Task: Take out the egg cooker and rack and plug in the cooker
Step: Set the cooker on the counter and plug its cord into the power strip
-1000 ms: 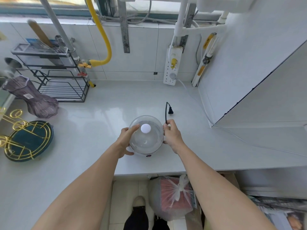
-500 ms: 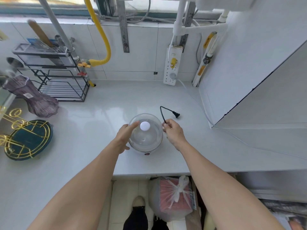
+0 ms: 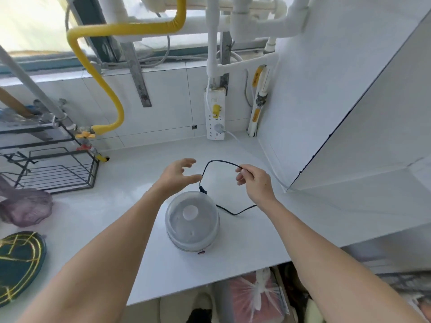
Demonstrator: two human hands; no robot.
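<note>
- The egg cooker [image 3: 192, 221] sits on the white counter [image 3: 130, 183] near the front edge, its clear domed lid on, between the two forearms and nearer than both hands.
- The black cord [image 3: 219, 162] runs from the cooker's far right side, loops along the counter, rises behind the right hand, then arches left from its fingertips and drops to a small dark end [image 3: 202, 189], probably the plug, hanging just above the lid's far rim.
- The right hand [image 3: 255, 183] pinches the cord between thumb and fingertips, other fingers curled in.
- The left hand [image 3: 178, 177] is spread and empty, its thumb tip just beside the hanging stretch of cord; whether they touch cannot be told.
- The power strip [image 3: 215, 114] stands upright against the far tiled wall, straight beyond the hands and well apart from them; its long axis is vertical, with a yellow plug above and a white plug below already in it.
- Judged from this, the left hand is nearer the dangling end, which must then travel away from the person to a free socket.
- No brand, label or readable writing is visible; a small red spot shows on the cooker's near base.
</note>
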